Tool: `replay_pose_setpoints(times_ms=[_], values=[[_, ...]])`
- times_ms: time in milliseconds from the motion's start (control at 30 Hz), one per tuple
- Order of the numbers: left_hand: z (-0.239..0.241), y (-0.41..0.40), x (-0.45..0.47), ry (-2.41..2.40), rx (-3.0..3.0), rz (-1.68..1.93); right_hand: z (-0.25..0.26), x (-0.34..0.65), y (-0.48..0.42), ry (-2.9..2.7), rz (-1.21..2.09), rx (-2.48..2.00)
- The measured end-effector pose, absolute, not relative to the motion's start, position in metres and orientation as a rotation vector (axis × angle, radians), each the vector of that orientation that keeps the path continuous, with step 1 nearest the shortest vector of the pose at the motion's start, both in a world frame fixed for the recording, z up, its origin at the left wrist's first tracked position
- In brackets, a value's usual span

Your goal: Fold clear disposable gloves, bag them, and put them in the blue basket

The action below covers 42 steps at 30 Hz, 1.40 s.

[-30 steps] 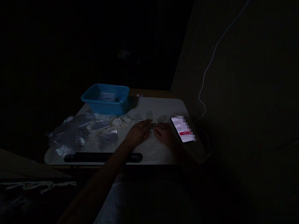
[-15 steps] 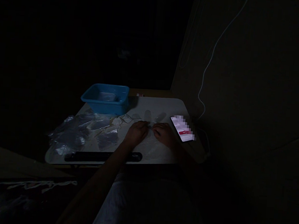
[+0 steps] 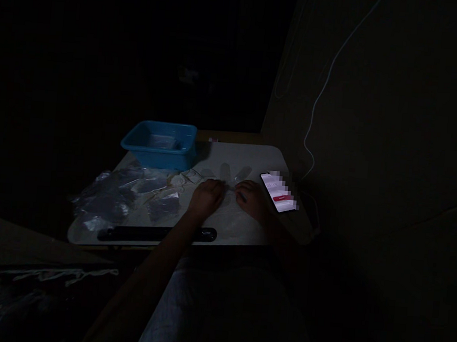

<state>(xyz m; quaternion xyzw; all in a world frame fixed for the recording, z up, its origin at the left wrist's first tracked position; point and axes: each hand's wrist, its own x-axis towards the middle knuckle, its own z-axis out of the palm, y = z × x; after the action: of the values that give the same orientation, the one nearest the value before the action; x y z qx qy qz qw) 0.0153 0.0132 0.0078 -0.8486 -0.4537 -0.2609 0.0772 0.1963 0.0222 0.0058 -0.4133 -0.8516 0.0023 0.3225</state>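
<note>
Curling inward since a second ago, our half-closed left hand (image 3: 207, 197) faces our half-closed right hand (image 3: 250, 198); a small, thin, pale piece (image 3: 230, 187) of unclear material shows between them, at the left's two o'clock, seemingly worked jointly. Either's grip we cannot tell.

The basin (image 3: 166, 160) is blue, the strip (image 3: 140, 233) black, the tabletop (image 3: 249, 154) apparently off-white.

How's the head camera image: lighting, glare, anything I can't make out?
Head view: very dark overall; the phone screen is brightest, its right side pixelated; crumpled plastic shows glints; the left hand and right hand are dim, anything held between them unclear.
</note>
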Motion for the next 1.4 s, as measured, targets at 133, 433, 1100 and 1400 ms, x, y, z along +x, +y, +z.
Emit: replay_pose_setpoints(times_ms=[133,433,1100,1400], values=[[0.005,0.014,0.016,-1.343,-2.550,-0.797,0.006,0.196,0.021,-2.244,-0.001,-1.062],[0.004,0.015,0.015,-1.342,-2.539,-0.766,0.005,0.196,0.022,-2.257,0.032,-1.063],[0.006,0.014,0.015,-1.333,-2.657,-0.648,-0.004,0.201,0.027,-2.023,0.127,-1.402],[0.003,0.016,0.017,-1.384,-2.707,-0.534,0.000,0.199,0.023,-2.127,0.138,-1.316]])
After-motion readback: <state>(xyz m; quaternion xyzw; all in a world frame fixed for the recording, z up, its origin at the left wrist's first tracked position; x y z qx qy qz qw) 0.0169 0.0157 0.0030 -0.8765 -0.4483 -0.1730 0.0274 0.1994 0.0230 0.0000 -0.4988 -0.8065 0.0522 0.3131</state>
